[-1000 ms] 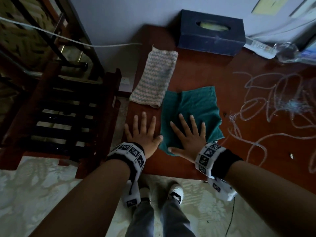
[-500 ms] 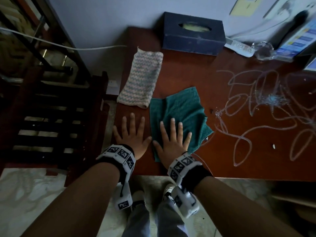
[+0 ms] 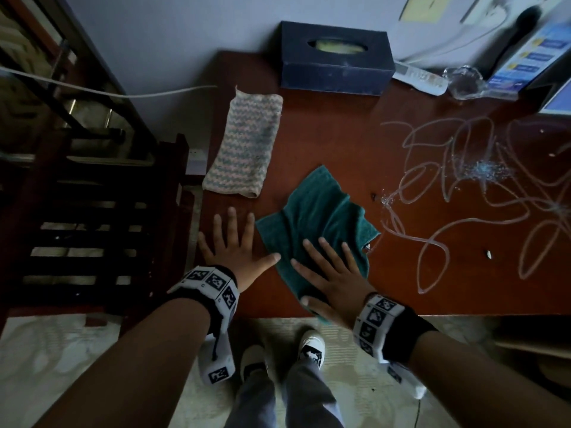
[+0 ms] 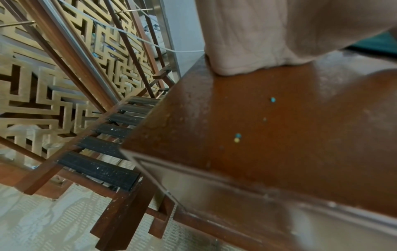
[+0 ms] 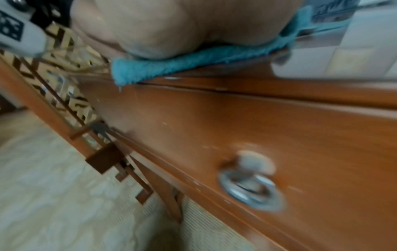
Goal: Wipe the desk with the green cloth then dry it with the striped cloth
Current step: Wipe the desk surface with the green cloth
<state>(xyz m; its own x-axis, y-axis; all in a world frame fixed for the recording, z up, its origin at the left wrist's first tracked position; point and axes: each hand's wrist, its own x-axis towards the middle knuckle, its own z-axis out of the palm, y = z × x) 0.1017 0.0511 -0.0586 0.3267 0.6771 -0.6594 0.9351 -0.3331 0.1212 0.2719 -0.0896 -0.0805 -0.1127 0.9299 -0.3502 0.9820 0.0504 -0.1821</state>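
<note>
The right hand (image 3: 335,284) lies flat with its fingers spread, pressing on the rumpled green terry cloth (image 3: 318,220) near the front edge of the red-brown wooden table (image 3: 340,143). The left hand (image 3: 236,251) lies flat and spread on the bare wood just beside it (holding nothing). The folded striped knit cloth (image 3: 245,143) lies farther back, near the dark blue tissue box (image 3: 335,61).
</note>
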